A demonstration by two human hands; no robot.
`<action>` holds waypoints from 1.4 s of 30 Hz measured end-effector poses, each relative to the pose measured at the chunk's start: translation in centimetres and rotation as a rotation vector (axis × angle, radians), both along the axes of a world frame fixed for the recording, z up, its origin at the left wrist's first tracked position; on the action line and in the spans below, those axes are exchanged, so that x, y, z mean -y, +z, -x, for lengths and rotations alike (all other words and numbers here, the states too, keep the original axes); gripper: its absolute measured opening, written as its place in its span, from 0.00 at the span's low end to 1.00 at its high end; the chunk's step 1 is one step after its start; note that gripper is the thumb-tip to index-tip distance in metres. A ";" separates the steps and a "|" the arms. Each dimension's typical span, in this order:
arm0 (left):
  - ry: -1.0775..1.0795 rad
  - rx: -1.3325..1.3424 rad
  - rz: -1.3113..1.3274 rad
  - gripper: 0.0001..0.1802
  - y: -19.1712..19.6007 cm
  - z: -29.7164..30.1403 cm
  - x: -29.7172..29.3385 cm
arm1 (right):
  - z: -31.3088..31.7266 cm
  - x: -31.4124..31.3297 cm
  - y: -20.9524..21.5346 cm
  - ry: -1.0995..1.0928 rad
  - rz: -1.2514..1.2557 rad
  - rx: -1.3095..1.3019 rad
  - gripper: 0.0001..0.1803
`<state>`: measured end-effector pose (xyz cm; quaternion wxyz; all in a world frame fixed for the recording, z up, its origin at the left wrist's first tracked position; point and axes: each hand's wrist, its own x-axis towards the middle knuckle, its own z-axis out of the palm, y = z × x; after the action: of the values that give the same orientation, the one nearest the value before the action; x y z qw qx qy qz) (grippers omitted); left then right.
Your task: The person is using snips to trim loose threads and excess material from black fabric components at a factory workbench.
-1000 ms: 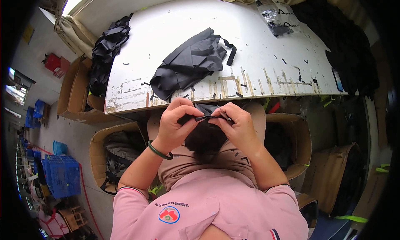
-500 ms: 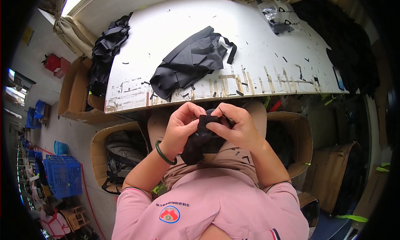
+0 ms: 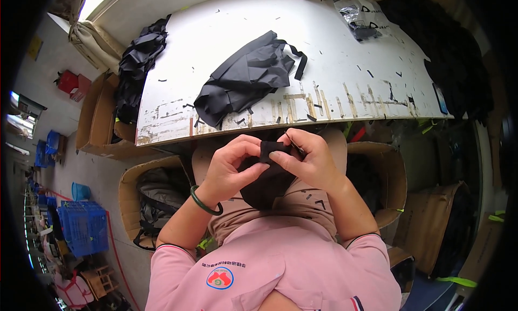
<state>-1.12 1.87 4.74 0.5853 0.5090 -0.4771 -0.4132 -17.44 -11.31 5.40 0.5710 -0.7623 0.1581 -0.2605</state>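
Observation:
Above my lap, just off the table's front edge, I hold a piece of black fabric (image 3: 266,190). My left hand (image 3: 233,166) pinches its upper left part between thumb and fingers. My right hand (image 3: 308,159) has its thumb pressed on the fabric's folded top edge. A thin, dark metal tool (image 3: 294,144), perhaps small thread snips, is also tucked in my right fingers; most of it is hidden. On the white table (image 3: 216,35) beyond lies a crumpled black fabric piece (image 3: 245,76) with a strap at its right end.
Black fabric heaps lie along the table's left (image 3: 141,62) and right (image 3: 453,68) sides. A clear plastic bag (image 3: 360,19) sits far right. Dark scraps dot the tabletop. Open cardboard boxes (image 3: 128,214) (image 3: 396,187) flank my legs. Blue crates (image 3: 82,227) stand on the left floor.
The fabric has been turned and straightened, its folded top edge now squared up between my hands. My left hand has shifted slightly left, and its thumb has moved lower.

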 end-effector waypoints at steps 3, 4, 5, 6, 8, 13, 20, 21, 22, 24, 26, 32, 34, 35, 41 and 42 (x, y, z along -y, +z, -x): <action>-0.025 0.026 -0.033 0.08 0.1 -0.2 0.0 | 0.1 0.6 -0.6 0.067 -0.079 -0.012 0.11; -0.036 0.029 -0.042 0.08 0.1 -0.2 0.0 | 0.1 0.8 -0.8 0.068 -0.080 -0.012 0.11; -0.036 0.029 -0.043 0.08 0.0 -0.2 0.0 | 0.1 1.0 -0.9 0.106 -0.147 -0.021 0.11; -0.060 -0.043 -0.027 0.07 -0.2 -0.2 0.0 | 0.1 1.1 -1.0 0.143 -0.215 -0.031 0.11; -0.084 -0.115 -0.012 0.06 -0.3 0.1 0.1 | -0.3 1.2 -1.3 0.119 -0.311 0.043 0.11; -0.053 -0.444 0.025 0.05 0.6 1.7 0.8 | -1.0 0.4 -2.9 0.133 -0.630 0.148 0.13; 0.130 -0.211 0.174 0.05 -2.4 1.0 0.3 | -0.4 0.3 -3.7 -0.437 0.297 -0.056 0.22; 0.182 -0.176 0.183 0.06 -2.6 1.1 0.4 | 0.2 0.2 -3.3 -0.409 0.268 -0.033 0.22; 0.184 -0.176 0.180 0.06 -2.9 1.1 0.5 | 0.7 -0.2 -3.0 -0.380 0.238 -0.010 0.22; 0.285 -0.107 0.220 0.06 -3.2 1.3 0.7 | 1.4 -1.1 -2.6 -0.234 0.166 0.028 0.21; 0.307 -0.101 0.209 0.06 -3.3 1.3 0.7 | 1.8 -2.2 -2.6 -0.075 -0.091 -0.005 0.18; 0.342 -0.087 0.207 0.06 -3.8 1.7 0.7 | 1.5 -3.4 -3.4 0.183 -0.784 -0.024 0.12; 0.338 -0.083 0.208 0.06 -3.9 1.8 0.6 | 1.3 -3.4 -3.4 0.200 -0.835 -0.038 0.11; 0.332 -0.067 0.202 0.06 -4.0 1.8 0.6 | 1.1 -3.6 -3.6 0.199 -0.836 -0.038 0.11; 0.312 -0.043 0.215 0.07 -4.6 2.0 0.4 | 0.6 -3.9 -3.9 0.065 -0.335 -0.031 0.13; 0.316 -0.048 0.212 0.07 -4.7 2.0 0.4 | 0.6 -4.0 -3.9 0.053 -0.312 -0.039 0.13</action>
<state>-3.09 1.47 0.05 0.7042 0.5031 -0.4182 -0.2758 -18.03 -7.35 1.53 0.6859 -0.6732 0.1875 -0.2029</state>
